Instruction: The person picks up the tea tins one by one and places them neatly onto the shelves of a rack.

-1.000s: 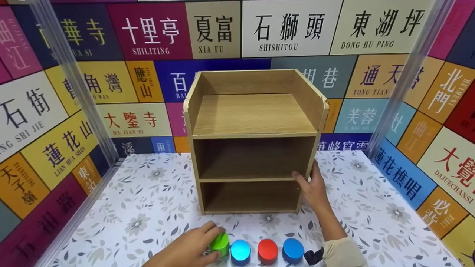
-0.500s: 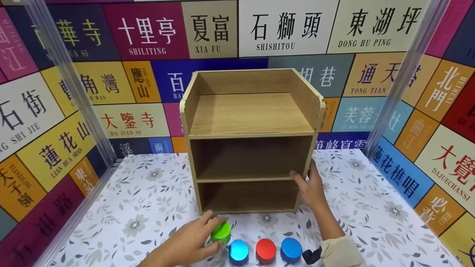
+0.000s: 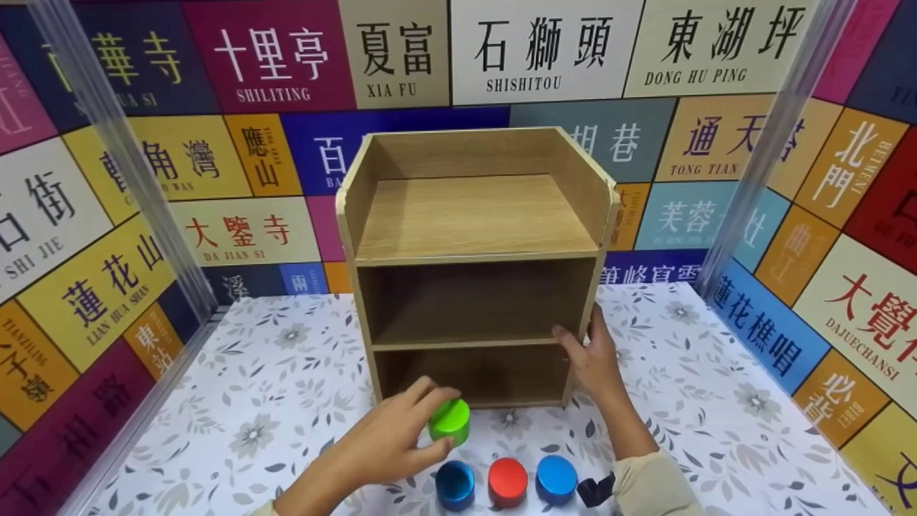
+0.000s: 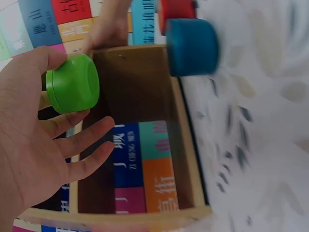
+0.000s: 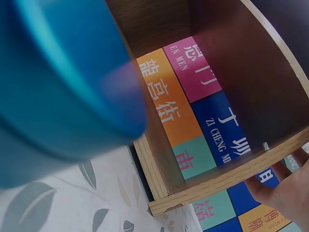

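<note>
My left hand [image 3: 383,441] pinches a small green cylindrical canister [image 3: 453,421] between thumb and fingers, just in front of the lower compartment of a wooden shelf unit [image 3: 476,218]. In the left wrist view, the green canister [image 4: 75,83] sits near the thumb, and the other fingers spread loosely beneath it. My right hand [image 3: 598,362] holds the unit's right side panel, its thumb at the front edge by the middle board; the other fingers are partly hidden behind the panel. In the right wrist view, that hand [image 5: 289,193] touches the panel from outside.
A row of canisters stands near the front: a dark blue one [image 3: 455,486], a red one [image 3: 507,481] and another blue one [image 3: 557,479]. A black object [image 3: 596,491] is by my right cuff. Sign-patterned walls [image 3: 544,50] enclose the floral-covered table [image 3: 265,401].
My left hand has lifted the green canister from the left end of the row and moved it forward and right, toward the shelf unit. The right hand keeps its hold on the side panel.
</note>
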{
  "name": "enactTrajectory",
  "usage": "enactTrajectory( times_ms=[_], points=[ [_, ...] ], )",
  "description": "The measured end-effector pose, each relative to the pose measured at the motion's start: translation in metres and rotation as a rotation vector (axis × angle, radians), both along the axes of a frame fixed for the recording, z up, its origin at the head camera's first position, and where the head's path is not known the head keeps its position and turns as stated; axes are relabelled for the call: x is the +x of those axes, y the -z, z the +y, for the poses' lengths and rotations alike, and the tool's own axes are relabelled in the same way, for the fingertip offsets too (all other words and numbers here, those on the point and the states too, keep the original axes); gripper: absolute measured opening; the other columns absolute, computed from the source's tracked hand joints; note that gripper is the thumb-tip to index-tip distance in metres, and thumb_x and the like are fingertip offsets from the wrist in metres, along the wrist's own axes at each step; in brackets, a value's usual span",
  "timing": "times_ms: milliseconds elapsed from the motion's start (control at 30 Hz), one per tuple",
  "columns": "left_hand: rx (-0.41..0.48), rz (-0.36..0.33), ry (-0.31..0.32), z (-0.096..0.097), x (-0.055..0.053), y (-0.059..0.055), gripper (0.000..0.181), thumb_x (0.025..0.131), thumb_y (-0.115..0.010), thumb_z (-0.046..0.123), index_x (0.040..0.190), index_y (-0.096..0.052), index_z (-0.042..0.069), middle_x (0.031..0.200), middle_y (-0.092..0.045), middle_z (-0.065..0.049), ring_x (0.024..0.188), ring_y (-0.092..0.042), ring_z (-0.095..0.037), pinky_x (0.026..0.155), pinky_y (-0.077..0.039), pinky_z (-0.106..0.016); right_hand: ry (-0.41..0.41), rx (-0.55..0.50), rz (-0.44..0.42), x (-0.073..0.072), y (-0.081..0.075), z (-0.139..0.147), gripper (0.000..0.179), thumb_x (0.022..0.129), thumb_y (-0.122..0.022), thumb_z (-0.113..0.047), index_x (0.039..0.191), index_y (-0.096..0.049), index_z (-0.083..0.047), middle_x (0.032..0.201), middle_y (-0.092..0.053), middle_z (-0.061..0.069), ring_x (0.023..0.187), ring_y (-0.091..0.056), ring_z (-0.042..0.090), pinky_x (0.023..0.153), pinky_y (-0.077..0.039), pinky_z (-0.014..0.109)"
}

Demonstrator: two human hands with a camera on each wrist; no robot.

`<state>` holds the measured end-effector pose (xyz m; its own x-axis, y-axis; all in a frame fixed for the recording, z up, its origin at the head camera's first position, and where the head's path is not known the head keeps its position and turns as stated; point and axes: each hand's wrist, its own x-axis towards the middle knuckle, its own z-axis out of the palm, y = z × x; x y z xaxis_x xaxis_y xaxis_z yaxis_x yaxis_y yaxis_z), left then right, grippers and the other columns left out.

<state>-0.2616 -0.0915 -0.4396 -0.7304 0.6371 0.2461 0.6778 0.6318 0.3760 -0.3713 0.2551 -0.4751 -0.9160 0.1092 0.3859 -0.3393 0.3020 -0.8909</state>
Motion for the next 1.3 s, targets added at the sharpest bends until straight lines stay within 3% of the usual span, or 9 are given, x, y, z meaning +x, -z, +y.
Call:
enactTrajectory(
  times_ms=[67, 200, 367, 567, 967, 1100, 1300],
  points=[
    [0.016, 0.011, 0.008, 0.006, -0.001, -0.006, 0.050, 0.096, -0.060, 0.049, 0.142, -0.050, 0.031, 0.114, -0.052, 0.009, 0.086, -0.053, -0.006, 0.073, -0.049, -0.020, -0.006, -0.006, -0.006, 0.007, -0.009, -0.004, 0.068, 0.096, -0.066, -0.023, 0.155, -0.033, -0.015, 0.145, -0.051, 0.019, 0.135, -0.048, 0.030, 0.108, -0.043, 0.050],
    [0.041, 0.058, 0.028, 0.018, -0.002, -0.018, 0.048, 0.095, -0.062, 0.047, 0.139, -0.053, 0.028, 0.113, -0.053, 0.008, 0.085, -0.053, -0.006, 0.071, -0.048, -0.020, -0.014, -0.012, -0.015, 0.008, -0.012, -0.005, 0.068, 0.097, -0.066, -0.021, 0.155, -0.032, -0.013, 0.148, -0.049, 0.020, 0.138, -0.046, 0.031, 0.113, -0.037, 0.048],
    [0.067, 0.113, 0.040, 0.033, -0.006, -0.036, 0.049, 0.093, -0.062, 0.046, 0.138, -0.055, 0.027, 0.111, -0.053, 0.008, 0.087, -0.053, -0.007, 0.070, -0.048, -0.020, -0.010, -0.014, 0.019, -0.001, 0.002, 0.003, 0.070, 0.097, -0.067, -0.026, 0.157, -0.031, -0.019, 0.150, -0.048, 0.015, 0.140, -0.044, 0.028, 0.116, -0.034, 0.048],
    [0.082, 0.218, 0.043, 0.048, -0.010, -0.061, 0.047, 0.092, -0.062, 0.047, 0.135, -0.057, 0.028, 0.104, -0.050, 0.009, 0.087, -0.051, -0.008, 0.068, -0.045, -0.022, -0.016, -0.032, 0.032, 0.000, 0.003, 0.003, 0.070, 0.096, -0.068, -0.025, 0.156, -0.033, -0.018, 0.148, -0.050, 0.016, 0.138, -0.046, 0.029, 0.114, -0.035, 0.049],
    [0.074, 0.439, 0.060, 0.078, -0.018, -0.117, 0.049, 0.090, -0.060, 0.050, 0.131, -0.061, 0.023, 0.109, -0.057, 0.006, 0.099, -0.051, -0.013, 0.079, -0.044, -0.033, -0.011, 0.022, 0.041, -0.002, 0.003, 0.001, 0.072, 0.098, -0.066, -0.030, 0.158, -0.029, -0.020, 0.149, -0.048, 0.014, 0.136, -0.048, 0.027, 0.110, -0.041, 0.049],
    [0.067, 0.472, 0.040, 0.088, -0.023, -0.133, 0.049, 0.091, -0.059, 0.052, 0.131, -0.061, 0.024, 0.111, -0.058, 0.005, 0.105, -0.051, -0.015, 0.084, -0.044, -0.037, -0.012, 0.016, 0.052, -0.002, 0.004, 0.001, 0.071, 0.099, -0.065, -0.026, 0.159, -0.027, -0.018, 0.151, -0.046, 0.015, 0.139, -0.045, 0.028, 0.113, -0.037, 0.049],
    [0.066, 0.468, 0.015, 0.100, -0.036, -0.152, 0.050, 0.091, -0.057, 0.051, 0.133, -0.059, 0.024, 0.116, -0.059, 0.003, 0.105, -0.051, -0.017, 0.088, -0.044, -0.042, -0.009, 0.005, 0.063, -0.004, 0.005, 0.001, 0.069, 0.098, -0.066, -0.028, 0.157, -0.031, -0.019, 0.153, -0.046, 0.013, 0.140, -0.045, 0.027, 0.116, -0.035, 0.048]
  ],
)
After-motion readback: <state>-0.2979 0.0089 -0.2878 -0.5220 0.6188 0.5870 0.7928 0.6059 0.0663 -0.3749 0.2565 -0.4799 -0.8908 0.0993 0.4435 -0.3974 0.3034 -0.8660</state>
